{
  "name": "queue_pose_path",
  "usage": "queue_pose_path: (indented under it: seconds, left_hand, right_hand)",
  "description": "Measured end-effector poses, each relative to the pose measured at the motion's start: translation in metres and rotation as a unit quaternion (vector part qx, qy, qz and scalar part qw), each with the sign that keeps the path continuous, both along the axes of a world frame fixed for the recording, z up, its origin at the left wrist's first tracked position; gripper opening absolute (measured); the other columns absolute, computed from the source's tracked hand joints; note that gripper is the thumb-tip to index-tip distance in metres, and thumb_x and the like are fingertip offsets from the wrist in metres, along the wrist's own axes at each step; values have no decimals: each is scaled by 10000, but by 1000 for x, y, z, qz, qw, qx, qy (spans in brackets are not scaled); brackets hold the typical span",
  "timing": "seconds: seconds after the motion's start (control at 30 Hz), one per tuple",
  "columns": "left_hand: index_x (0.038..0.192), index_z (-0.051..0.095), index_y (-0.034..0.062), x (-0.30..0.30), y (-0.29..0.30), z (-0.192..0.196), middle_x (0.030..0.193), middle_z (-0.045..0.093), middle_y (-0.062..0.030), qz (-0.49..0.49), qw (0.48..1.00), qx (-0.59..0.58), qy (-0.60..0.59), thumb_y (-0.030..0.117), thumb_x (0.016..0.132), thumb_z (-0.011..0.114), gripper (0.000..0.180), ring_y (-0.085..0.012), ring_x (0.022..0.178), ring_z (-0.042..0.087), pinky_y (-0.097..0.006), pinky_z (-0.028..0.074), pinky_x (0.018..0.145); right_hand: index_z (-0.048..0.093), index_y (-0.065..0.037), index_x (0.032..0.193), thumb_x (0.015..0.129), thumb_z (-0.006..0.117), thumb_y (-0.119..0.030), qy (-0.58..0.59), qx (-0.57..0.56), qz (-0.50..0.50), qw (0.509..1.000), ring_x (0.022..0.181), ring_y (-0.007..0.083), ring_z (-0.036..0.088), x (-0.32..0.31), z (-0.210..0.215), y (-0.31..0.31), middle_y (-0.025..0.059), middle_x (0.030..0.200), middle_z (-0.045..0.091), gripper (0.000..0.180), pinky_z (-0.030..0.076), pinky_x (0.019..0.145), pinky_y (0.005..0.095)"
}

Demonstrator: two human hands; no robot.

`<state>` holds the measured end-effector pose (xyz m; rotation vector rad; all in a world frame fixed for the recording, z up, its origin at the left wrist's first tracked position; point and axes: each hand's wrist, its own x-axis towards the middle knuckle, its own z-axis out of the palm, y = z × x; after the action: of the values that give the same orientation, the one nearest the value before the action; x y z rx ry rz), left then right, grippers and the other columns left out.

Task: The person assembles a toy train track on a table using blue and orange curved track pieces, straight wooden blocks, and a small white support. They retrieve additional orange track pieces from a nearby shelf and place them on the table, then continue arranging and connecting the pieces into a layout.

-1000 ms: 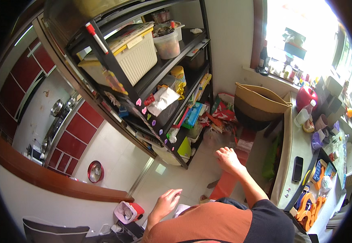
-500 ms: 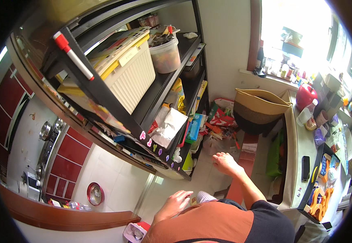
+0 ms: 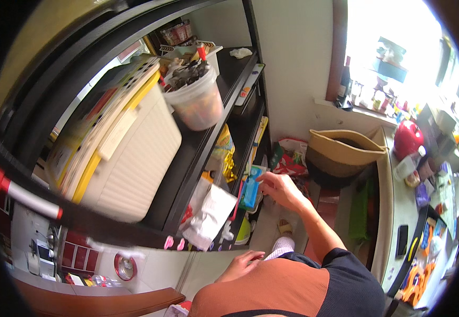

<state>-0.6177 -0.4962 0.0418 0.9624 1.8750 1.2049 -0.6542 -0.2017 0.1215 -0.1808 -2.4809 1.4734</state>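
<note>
My right hand [image 3: 282, 191] reaches forward in front of the black shelf rack, fingers loosely bent and apart, with nothing seen in them. Its fingertips overlap the edge of a blue package [image 3: 250, 189] on a lower shelf; whether they touch it I cannot tell. My left hand [image 3: 241, 266] is low in front of my body, fingers stretched out, holding nothing. Close to the blue package are a crumpled white bag [image 3: 211, 215] and a shiny yellow bag [image 3: 225, 150]. Higher on the rack stand a cream bin with a yellow-edged lid [image 3: 134, 169] and a filled clear bucket [image 3: 195, 103].
A red and white marker [image 3: 26, 195] is on the rack's near post. Past my right hand stands a woven basket [image 3: 340, 156]. On the right, a counter [image 3: 393, 232] carries a phone [image 3: 402, 240] and a tray of orange tools [image 3: 414, 277]. A round metal pan [image 3: 126, 267] lies at lower left.
My view has moved closer to the rack. My right hand has gone up and forward to beside the blue package. My left hand has moved slightly right and stays low.
</note>
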Motion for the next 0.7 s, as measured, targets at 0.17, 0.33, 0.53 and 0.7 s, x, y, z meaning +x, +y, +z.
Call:
queue_pose_path:
  seconds: [0.17, 0.33, 0.53, 0.7]
  left_hand:
    - [1279, 630, 51, -53, 103, -3, 1140, 688, -109, 44, 999, 23, -4, 81, 977, 625, 303, -205, 1052, 692, -314, 543, 873]
    - [1277, 625, 52, -100, 193, 1, 1132, 687, -106, 77, 996, 22, 30, 76, 968, 629, 310, -224, 1023, 694, -322, 546, 858]
    - [1281, 630, 73, -137, 252, -6, 1096, 676, -94, 93, 988, 4, 122, 128, 978, 637, 308, -208, 955, 694, -311, 544, 818]
    - [1271, 620, 91, -151, 273, 1, 1115, 668, -99, 143, 983, -37, 113, 153, 964, 614, 313, -265, 981, 684, -359, 555, 837]
  right_hand:
    - [619, 10, 1222, 977, 567, -45, 52, -148, 70, 985, 795, 133, 681, -98, 49, 108, 80, 888, 716, 257, 560, 771, 302]
    - [613, 1, 1234, 1014, 571, -119, 151, -185, 113, 965, 813, 102, 653, -210, 124, 218, 59, 963, 712, 254, 529, 716, 261]
    - [607, -6, 1272, 1016, 575, -195, 185, -141, 136, 963, 904, 125, 651, -349, 188, 283, 71, 1057, 695, 321, 522, 767, 268]
    - [580, -12, 1346, 1002, 593, -276, 101, -133, 246, 955, 1047, 182, 646, -448, 216, 266, 114, 1176, 671, 434, 538, 899, 311]
